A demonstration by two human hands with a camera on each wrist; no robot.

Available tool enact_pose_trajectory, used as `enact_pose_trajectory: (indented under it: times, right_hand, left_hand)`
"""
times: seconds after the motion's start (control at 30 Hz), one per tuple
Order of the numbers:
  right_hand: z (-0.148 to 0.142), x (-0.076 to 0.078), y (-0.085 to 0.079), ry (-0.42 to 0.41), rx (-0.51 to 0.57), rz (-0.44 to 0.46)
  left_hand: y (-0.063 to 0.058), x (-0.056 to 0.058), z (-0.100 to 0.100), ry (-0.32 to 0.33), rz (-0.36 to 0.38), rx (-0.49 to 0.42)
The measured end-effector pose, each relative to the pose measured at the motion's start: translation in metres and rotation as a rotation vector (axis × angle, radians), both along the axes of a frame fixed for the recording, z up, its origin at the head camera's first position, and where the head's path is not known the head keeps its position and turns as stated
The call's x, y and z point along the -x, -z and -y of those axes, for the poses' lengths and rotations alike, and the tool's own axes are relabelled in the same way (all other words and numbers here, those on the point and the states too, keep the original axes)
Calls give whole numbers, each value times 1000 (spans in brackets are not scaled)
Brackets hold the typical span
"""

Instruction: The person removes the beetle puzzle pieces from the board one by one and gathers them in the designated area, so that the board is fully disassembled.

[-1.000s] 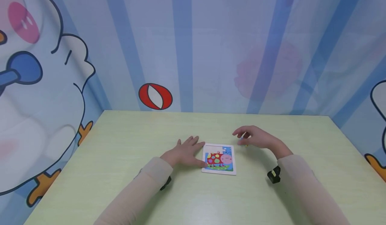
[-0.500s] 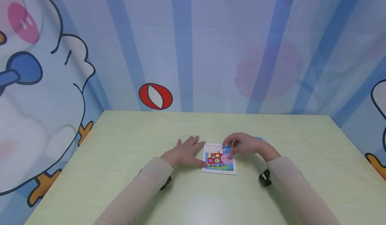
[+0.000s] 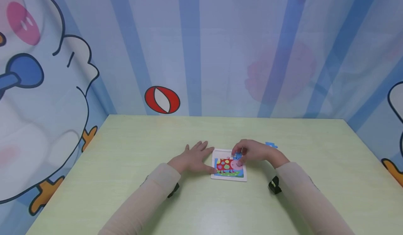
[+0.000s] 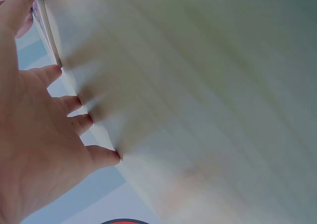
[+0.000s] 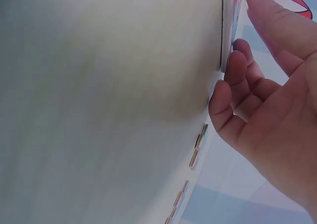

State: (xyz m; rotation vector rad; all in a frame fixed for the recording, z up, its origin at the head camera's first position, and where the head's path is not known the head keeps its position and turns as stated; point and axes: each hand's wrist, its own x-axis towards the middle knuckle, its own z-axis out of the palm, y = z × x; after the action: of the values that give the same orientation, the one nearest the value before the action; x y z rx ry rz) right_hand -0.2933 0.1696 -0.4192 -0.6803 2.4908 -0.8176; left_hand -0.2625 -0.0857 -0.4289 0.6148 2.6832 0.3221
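Left hand [image 3: 191,160]: spread, grasping nothing, thumb and index touching the puzzle [image 3: 228,165] on its 9-to-11 o'clock side; a good brace against skidding. Puzzle lies flat on the surface [image 3: 226,210], between the hands, bare strip at 11 o'clock. Right hand [image 3: 255,150]: fingertips bent over the puzzle's 1 o'clock corner; can't tell if a piece is pinched. Best to match knobs, seat level, press gently. Loose pieces [image 3: 271,144] at 2 o'clock. Puzzle squarish, thin, stiff-looking, white-rimmed; loose pieces flat, knobbed; surface pale, smooth, faintly grained.
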Motion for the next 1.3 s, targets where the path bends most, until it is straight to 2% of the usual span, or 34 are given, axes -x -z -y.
enact_pose_trajectory:
  times: [0.67,1.3]
  right_hand:
    - [6,-1,0,-4,-88,-30]
    - [4,0,1,9,-34,-32]
  left_hand:
    - [1,1,0,-7,9,-3]
    - [2,2,0,-2,-1,-7]
